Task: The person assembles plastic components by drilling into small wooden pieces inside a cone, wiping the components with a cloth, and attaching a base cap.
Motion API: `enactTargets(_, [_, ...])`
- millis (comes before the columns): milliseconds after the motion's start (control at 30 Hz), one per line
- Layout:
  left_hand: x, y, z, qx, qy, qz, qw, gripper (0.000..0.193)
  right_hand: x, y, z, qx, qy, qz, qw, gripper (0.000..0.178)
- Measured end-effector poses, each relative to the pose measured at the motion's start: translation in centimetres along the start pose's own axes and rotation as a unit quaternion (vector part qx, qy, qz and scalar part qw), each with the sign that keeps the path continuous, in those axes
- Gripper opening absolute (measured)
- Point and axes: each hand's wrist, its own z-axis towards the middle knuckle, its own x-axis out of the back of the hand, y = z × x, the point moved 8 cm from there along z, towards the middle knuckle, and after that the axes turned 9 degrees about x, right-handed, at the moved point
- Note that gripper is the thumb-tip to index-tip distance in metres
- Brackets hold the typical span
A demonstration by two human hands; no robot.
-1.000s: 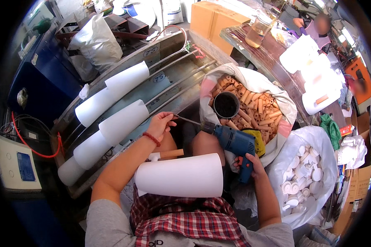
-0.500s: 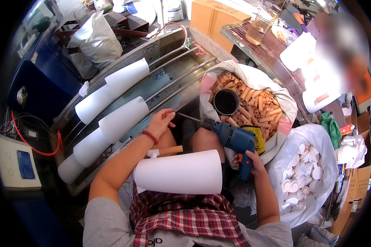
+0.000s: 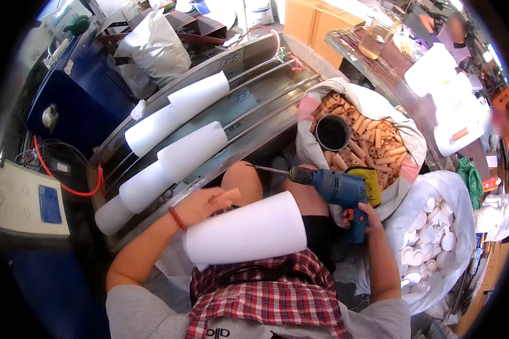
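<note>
While the white tapered cylinder (image 3: 246, 229) lies at six o'clock, the blue drill (image 3: 336, 186) is at three, clamped in the right hand (image 3: 367, 218), its bit (image 3: 271, 169) toward nine; the left hand (image 3: 201, 207), near eight, is closed around a tan tube (image 3: 230, 195).

Circled dark marks (image 3: 230, 59) inside a trough (image 3: 271, 139), dark lettering (image 3: 218, 332) on a grey shirt (image 3: 150, 311)

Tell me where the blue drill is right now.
In the head view, the blue drill is right of centre, held in the right hand beside the sack of tan tubes.
</note>
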Motion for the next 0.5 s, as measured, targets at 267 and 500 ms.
enactTargets(267, [3.8,0.3,3.0,0.015,-0.02,0.103,0.994,0.039,0.0,0.4,0.4,-0.008,-0.049,0.01,0.999,0.058])
enactTargets(500, [3.7,1.7,3.5,0.006,-0.015,0.054,0.998,0.038,-0.2,0.2,0.3,-0.013,-0.049,0.001,0.999,0.06])
